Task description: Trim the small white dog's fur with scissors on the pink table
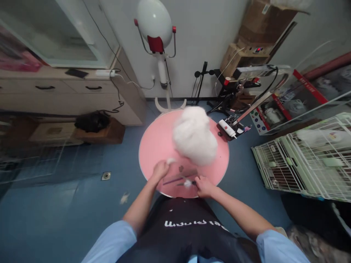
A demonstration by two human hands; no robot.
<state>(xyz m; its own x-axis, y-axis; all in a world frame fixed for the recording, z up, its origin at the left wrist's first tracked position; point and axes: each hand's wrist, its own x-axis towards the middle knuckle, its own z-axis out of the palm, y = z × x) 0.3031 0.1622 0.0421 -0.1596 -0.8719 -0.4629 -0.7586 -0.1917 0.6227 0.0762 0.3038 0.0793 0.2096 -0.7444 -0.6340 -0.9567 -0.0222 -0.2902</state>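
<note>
1. A round pink table (153, 146) stands on a blue floor (68, 204), right in front of the person.
2. A fluffy white dog (195, 135) stands on the table, on its far right part. Its face cannot be made out.
3. The left hand (159, 170) is at the near left of the table. It is curled shut around a small white tuft (170, 160) — it may be fur or a paw, it is too blurry to tell.
4. The right hand (204, 185) is at the near edge of the table, just right of the middle. Its fingers are closed on the end of a thin dark tool (183, 183) with a bit of white fluff (188, 183) on it.
5. A purple comb (173, 180) lies on the table between the two hands, just beside the dark tool.
6. The person wears a black apron (186, 233) with white letters and light blue sleeves (115, 241).
7. A small black tray (231, 128) of tools sits just past the table on the right.
8. A white and red dryer (155, 25) on a stand is at the far wall.
9. A white wire cage (304, 160) is on the right — well apart from the table.
10. A tan cabinet (68, 95) with drawers is on the far left.
</note>
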